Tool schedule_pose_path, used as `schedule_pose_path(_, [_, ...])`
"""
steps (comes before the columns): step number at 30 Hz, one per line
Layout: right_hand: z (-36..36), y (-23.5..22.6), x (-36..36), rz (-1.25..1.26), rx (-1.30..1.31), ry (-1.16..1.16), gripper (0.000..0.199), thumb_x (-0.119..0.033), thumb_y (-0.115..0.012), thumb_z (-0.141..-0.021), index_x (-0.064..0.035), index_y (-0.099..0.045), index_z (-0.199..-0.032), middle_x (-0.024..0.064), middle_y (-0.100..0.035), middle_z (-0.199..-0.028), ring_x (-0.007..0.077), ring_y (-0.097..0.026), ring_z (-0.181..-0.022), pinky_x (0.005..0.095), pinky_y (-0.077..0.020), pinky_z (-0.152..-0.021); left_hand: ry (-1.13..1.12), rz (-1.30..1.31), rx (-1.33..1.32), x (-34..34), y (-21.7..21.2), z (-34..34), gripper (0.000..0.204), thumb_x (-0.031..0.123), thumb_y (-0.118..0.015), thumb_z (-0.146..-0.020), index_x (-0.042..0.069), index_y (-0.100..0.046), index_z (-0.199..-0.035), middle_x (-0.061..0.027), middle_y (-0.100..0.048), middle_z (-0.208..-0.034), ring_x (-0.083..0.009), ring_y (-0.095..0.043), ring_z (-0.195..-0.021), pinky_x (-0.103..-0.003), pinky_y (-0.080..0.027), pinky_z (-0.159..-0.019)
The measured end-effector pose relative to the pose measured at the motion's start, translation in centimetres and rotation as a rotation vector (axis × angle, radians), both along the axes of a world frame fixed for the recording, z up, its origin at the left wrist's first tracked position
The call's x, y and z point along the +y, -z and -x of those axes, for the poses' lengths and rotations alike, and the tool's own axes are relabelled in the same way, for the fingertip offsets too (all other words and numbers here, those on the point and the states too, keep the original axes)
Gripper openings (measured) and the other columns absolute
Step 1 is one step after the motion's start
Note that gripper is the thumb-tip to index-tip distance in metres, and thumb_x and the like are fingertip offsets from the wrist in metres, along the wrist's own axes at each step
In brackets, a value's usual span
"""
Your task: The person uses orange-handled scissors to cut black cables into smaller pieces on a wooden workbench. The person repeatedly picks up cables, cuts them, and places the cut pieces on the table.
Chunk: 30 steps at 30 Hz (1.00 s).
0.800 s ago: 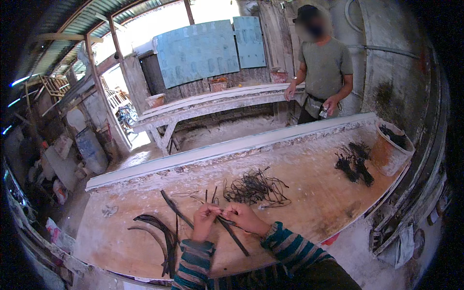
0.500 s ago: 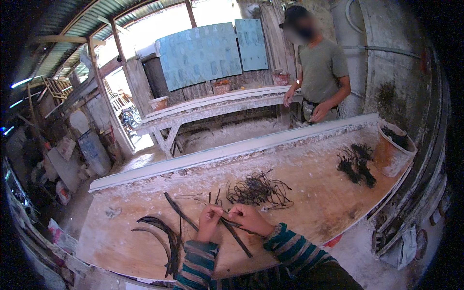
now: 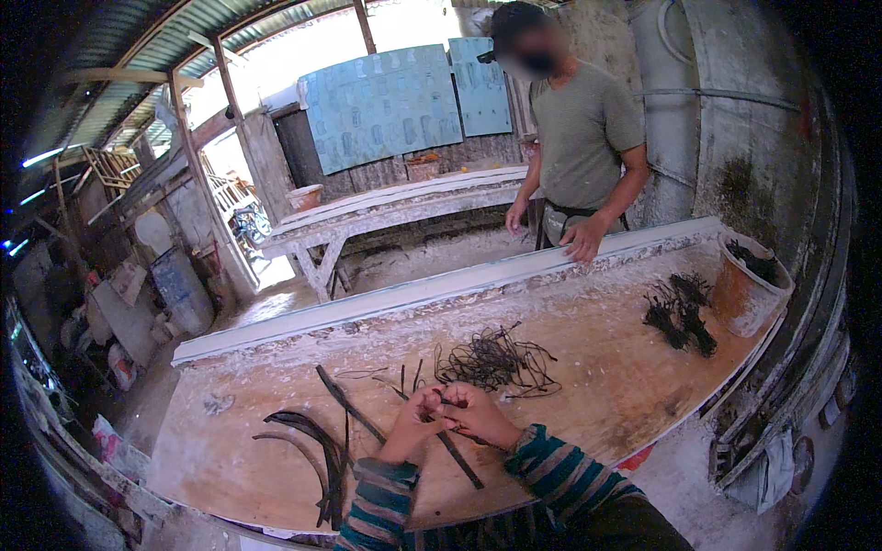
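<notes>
My left hand (image 3: 413, 428) and my right hand (image 3: 485, 421) meet above the table with fingers pinched together. A thin black strip (image 3: 450, 401) shows between them, mostly hidden by the fingers. Beneath my hands a flat black strip (image 3: 466, 466) slants toward the near edge. Another long strip (image 3: 344, 397) lies just left of my left hand, and several curved black strips (image 3: 330, 459) are gathered farther left. Beyond my right hand sits a loose tangle of thin black loops (image 3: 496, 363).
The wooden tabletop (image 3: 588, 404) is dusted white, with a raised white ledge (image 3: 386, 313) along its far side. At the right are black bundles (image 3: 680, 317) and an orange-brown bucket (image 3: 742, 298). A co-worker (image 3: 588, 138) stands beyond the ledge, one hand near it.
My hands have drawn closer together, and the left has shifted slightly right. The co-worker has moved left and leaned nearer, bringing a hand down to the ledge.
</notes>
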State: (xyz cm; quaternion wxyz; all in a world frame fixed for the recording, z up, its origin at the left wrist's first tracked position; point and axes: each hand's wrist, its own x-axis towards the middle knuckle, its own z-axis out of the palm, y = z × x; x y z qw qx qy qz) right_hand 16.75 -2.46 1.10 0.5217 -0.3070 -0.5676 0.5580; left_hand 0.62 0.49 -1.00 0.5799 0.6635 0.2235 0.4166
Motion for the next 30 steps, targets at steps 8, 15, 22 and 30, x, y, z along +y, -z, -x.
schedule_pose_path(8, [-0.5, -1.3, -0.7, 0.152, 0.103, 0.064, 0.015, -0.013, -0.059, -0.086, -0.0066, -0.046, -0.082, -0.0009, -0.053, -0.075, 0.0046, -0.051, -0.068, 0.0194, -0.0428, -0.056, -0.027, 0.009, 0.069, -1.4, -1.9, -0.5, 0.04, -0.005, -0.058, -0.079, 0.002, -0.045, -0.116, -0.0035, -0.058, -0.095, -0.0123, -0.055, -0.091, -0.025, -0.043, -0.081])
schedule_pose_path(15, [-1.2, -1.1, -0.4, 0.069, 0.079, 0.196, 0.009, -0.011, -0.057, -0.086, -0.0054, -0.05, -0.087, 0.0007, -0.055, -0.081, 0.0072, -0.053, -0.077, 0.0216, -0.0436, -0.072, -0.225, 0.05, -0.012, -0.1, -1.0, 1.0, 0.036, -0.005, -0.051, -0.077, 0.002, -0.049, -0.112, -0.0011, -0.055, -0.091, -0.0094, -0.052, -0.082, -0.022, -0.041, -0.074])
schedule_pose_path(22, [-0.8, -1.5, -0.9, 0.141, 0.33, -0.006, 0.017, -0.008, -0.051, -0.088, -0.0005, -0.053, -0.103, 0.0087, -0.059, -0.094, 0.0148, -0.057, -0.089, 0.0257, -0.0443, -0.08, -0.385, 0.118, -0.141, 1.6, 1.3, 1.4, 0.028, -0.001, -0.051, -0.078, 0.003, -0.051, -0.106, -0.0009, -0.054, -0.09, -0.0086, -0.051, -0.078, -0.022, -0.042, -0.07])
schedule_pose_path(30, [-0.9, -2.9, -1.8, 0.198, 0.37, -0.148, 0.021, -0.008, -0.052, -0.087, 0.0048, -0.054, -0.104, 0.0182, -0.059, -0.104, 0.0236, -0.057, -0.1, 0.0341, -0.0444, -0.091, -0.504, 0.265, -0.185, 1.6, 0.5, 2.0, 0.008, 0.007, -0.058, -0.08, 0.005, -0.053, -0.085, -0.0017, -0.056, -0.072, -0.0086, -0.051, -0.06, -0.021, -0.041, -0.055])
